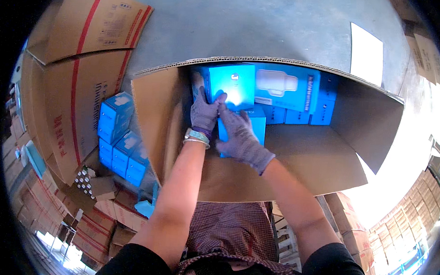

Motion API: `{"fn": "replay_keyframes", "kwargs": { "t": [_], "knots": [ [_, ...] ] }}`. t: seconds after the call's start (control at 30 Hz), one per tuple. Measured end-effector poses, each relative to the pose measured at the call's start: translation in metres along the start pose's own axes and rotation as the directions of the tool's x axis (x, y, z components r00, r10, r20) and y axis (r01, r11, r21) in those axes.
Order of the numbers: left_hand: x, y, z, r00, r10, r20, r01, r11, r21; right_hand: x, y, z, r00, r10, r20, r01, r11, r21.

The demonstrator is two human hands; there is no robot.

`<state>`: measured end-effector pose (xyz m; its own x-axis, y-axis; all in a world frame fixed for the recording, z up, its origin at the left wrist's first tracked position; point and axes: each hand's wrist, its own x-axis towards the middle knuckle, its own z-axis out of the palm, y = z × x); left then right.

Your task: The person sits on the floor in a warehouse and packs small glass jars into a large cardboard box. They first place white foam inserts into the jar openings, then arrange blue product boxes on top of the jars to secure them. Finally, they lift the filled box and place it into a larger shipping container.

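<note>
Nearest the camera, two bare forearms reach into the large open carton (pixel 297 159). The gloved left hand (pixel 204 112) wraps its fingers (pixel 216 99) around the lower edge of a blue box (pixel 230 84), seemingly to steady it upright against the carton's back wall. The right hand (pixel 242 138) lies flat on a second blue box (pixel 257 124) just below, fingers spread. About five more blue boxes (pixel 299 94) line that wall. Left of the carton stands a stack of small blue boxes (pixel 121 134), roughly six.

Upright blue box (pixel 230 84) inside carton (pixel 296 164)

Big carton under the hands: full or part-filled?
Part-filled. Blue boxes line the carton's far end only; bare cardboard shows nearer the person.
</note>
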<state>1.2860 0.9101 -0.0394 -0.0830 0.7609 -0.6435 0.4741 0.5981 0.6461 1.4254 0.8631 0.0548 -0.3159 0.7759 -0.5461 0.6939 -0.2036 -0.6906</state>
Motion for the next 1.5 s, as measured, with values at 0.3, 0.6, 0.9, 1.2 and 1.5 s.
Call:
{"fn": "replay_keyframes", "kwargs": {
  "t": [0.3,0.6,0.9,1.2,1.5],
  "knots": [
    [0.030,-0.041,-0.042,0.950,0.152,-0.273,-0.123,0.985,0.120,0.006,0.038,-0.024,0.885,-0.094,-0.456,0.196,0.964,0.181],
    [-0.009,-0.038,0.021,0.883,0.468,-0.047,-0.210,0.483,0.850,-0.047,0.256,-0.109,0.412,0.621,-0.666,-0.506,0.764,0.399],
    [0.122,-0.053,-0.022,0.996,0.088,0.010,-0.089,0.986,0.142,-0.029,0.293,-0.085,0.388,0.831,-0.398,-0.342,0.531,0.775],
    [-0.061,-0.023,0.011,0.961,0.197,0.196,-0.183,0.979,-0.086,-0.061,0.109,-0.048,0.609,0.439,-0.661,-0.051,0.853,0.520],
    [-0.037,-0.007,0.013,0.998,0.066,0.020,-0.055,0.938,-0.343,0.000,0.092,-0.046,0.821,0.534,-0.202,-0.050,0.419,0.907]
  ]
}}
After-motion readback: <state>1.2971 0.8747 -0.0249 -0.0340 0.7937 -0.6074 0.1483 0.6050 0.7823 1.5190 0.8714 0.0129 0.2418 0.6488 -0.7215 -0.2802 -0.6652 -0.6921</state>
